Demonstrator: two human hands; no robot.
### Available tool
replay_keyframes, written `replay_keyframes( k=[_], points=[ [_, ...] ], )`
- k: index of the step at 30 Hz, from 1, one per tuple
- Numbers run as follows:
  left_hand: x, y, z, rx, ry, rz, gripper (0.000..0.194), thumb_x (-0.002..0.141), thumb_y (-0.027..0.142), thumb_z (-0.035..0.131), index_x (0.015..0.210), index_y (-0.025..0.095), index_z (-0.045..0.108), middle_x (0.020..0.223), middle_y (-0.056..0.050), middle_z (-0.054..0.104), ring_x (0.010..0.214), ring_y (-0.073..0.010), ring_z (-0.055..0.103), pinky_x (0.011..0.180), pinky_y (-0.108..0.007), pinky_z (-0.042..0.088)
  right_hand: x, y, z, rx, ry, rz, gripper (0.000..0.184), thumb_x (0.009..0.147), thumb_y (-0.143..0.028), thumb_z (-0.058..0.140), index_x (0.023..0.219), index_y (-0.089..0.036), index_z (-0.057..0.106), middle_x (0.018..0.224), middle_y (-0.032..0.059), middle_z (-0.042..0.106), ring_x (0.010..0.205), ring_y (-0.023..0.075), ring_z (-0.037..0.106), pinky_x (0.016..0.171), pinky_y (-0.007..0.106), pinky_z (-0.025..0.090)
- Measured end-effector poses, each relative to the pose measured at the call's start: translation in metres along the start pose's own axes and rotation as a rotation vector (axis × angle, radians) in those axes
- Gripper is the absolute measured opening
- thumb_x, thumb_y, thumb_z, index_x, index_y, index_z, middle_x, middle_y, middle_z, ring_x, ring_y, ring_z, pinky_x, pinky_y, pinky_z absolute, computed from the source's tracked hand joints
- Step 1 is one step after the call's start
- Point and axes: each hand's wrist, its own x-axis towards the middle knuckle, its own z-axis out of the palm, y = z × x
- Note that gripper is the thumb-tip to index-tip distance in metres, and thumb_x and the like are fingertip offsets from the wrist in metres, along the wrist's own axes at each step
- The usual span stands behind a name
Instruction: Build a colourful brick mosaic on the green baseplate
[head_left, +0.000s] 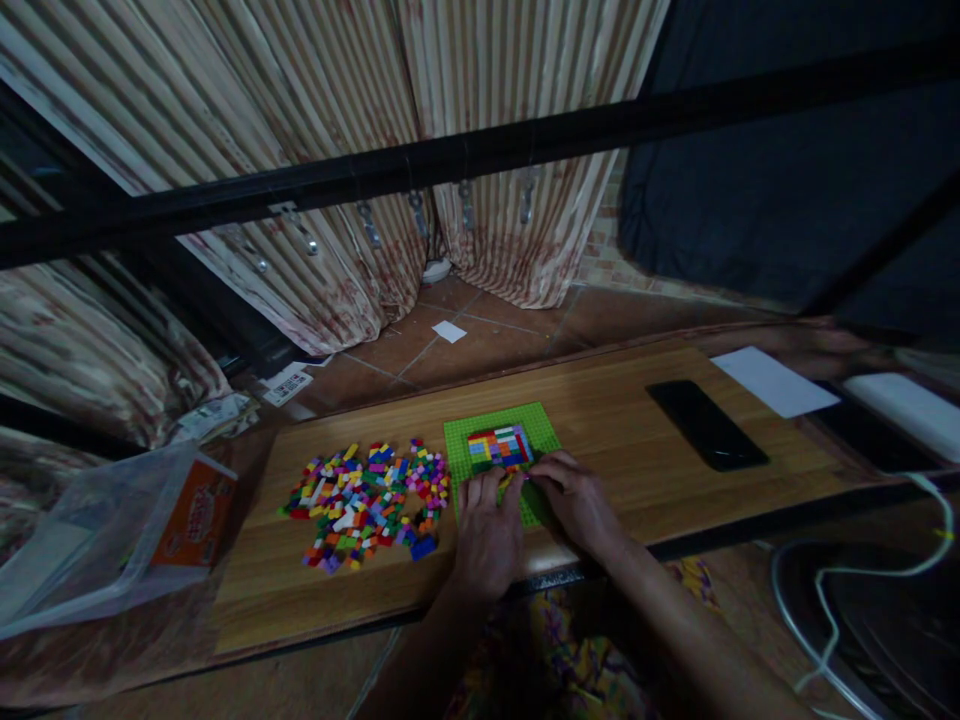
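A green baseplate (540,425) lies on the wooden table (630,430), with a patch of coloured bricks (500,447) fixed on its upper part. My left hand (487,530) rests on the plate's near left corner, fingers curled together. My right hand (574,495) sits on the plate's near right part, fingertips pinched close to the left hand's. A small yellow brick (508,482) shows between the two hands' fingertips; which hand holds it I cannot make out. A heap of loose coloured bricks (364,500) lies left of the plate.
A black phone (706,423) lies to the right of the plate, a white sheet (774,381) beyond it. A clear plastic bag with an orange box (127,530) sits at the far left. Curtains (315,180) hang behind; a black bar (480,150) crosses overhead.
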Motion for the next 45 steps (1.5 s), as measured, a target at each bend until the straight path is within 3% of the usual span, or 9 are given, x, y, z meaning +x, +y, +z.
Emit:
replay_keyframes(
  k=[7, 12, 21, 27, 36, 45],
  points=[
    [0.000, 0.004, 0.003, 0.108, 0.000, 0.019, 0.048, 0.084, 0.016, 0.049, 0.131, 0.027, 0.049, 0.123, -0.011, 0.053, 0.110, -0.0292, 0.046, 0.095, -0.054, 0.038, 0.001, -0.002, -0.001, 0.082, 0.057, 0.063, 0.015, 0.085, -0.026, 0.055, 0.080, -0.022, 0.069, 0.084, 0.0037, 0.066, 0.082, 0.0173, 0.063, 0.077, 0.030, 0.050],
    [-0.001, 0.007, 0.006, 0.150, -0.014, -0.013, 0.045, 0.087, 0.017, 0.047, 0.130, 0.028, 0.051, 0.125, -0.011, 0.053, 0.113, -0.0297, 0.046, 0.097, -0.057, 0.037, 0.002, 0.006, -0.002, 0.165, 0.093, 0.189, 0.018, 0.083, -0.035, 0.057, 0.084, -0.021, 0.068, 0.086, 0.0039, 0.067, 0.082, 0.0182, 0.063, 0.077, 0.031, 0.048],
    [0.000, 0.011, 0.006, 0.182, -0.035, -0.030, 0.045, 0.087, 0.016, 0.046, 0.131, 0.027, 0.051, 0.126, -0.012, 0.052, 0.115, -0.0304, 0.045, 0.099, -0.059, 0.035, 0.008, 0.008, 0.002, 0.205, 0.098, 0.331, 0.021, 0.073, -0.037, 0.065, 0.082, -0.019, 0.070, 0.081, 0.0040, 0.068, 0.073, 0.0179, 0.063, 0.070, 0.031, 0.048],
    [-0.001, 0.011, 0.009, 0.187, -0.038, -0.038, 0.047, 0.087, 0.017, 0.048, 0.133, 0.028, 0.050, 0.127, -0.012, 0.052, 0.115, -0.0306, 0.044, 0.099, -0.059, 0.036, 0.013, 0.014, 0.002, 0.351, 0.060, 0.430, 0.023, 0.066, -0.038, 0.071, 0.078, -0.018, 0.069, 0.076, 0.0033, 0.070, 0.070, 0.0182, 0.064, 0.067, 0.031, 0.049],
    [-0.001, 0.010, 0.013, 0.203, -0.078, -0.043, 0.050, 0.086, 0.018, 0.049, 0.135, 0.025, 0.047, 0.132, -0.012, 0.049, 0.115, -0.0304, 0.044, 0.095, -0.050, 0.042, 0.016, 0.012, -0.002, 0.325, 0.008, 0.435, 0.018, 0.066, -0.037, 0.071, 0.074, -0.020, 0.071, 0.074, 0.0016, 0.071, 0.069, 0.0175, 0.064, 0.069, 0.030, 0.048],
    [0.000, 0.013, 0.011, 0.192, -0.130, -0.066, 0.047, 0.089, 0.017, 0.044, 0.135, 0.025, 0.047, 0.136, -0.010, 0.050, 0.119, -0.0324, 0.043, 0.097, -0.056, 0.039, 0.024, 0.012, -0.008, 0.392, -0.068, 0.478, 0.018, 0.059, -0.035, 0.075, 0.068, -0.020, 0.072, 0.068, 0.0007, 0.070, 0.064, 0.0160, 0.061, 0.064, 0.028, 0.046]
  ],
)
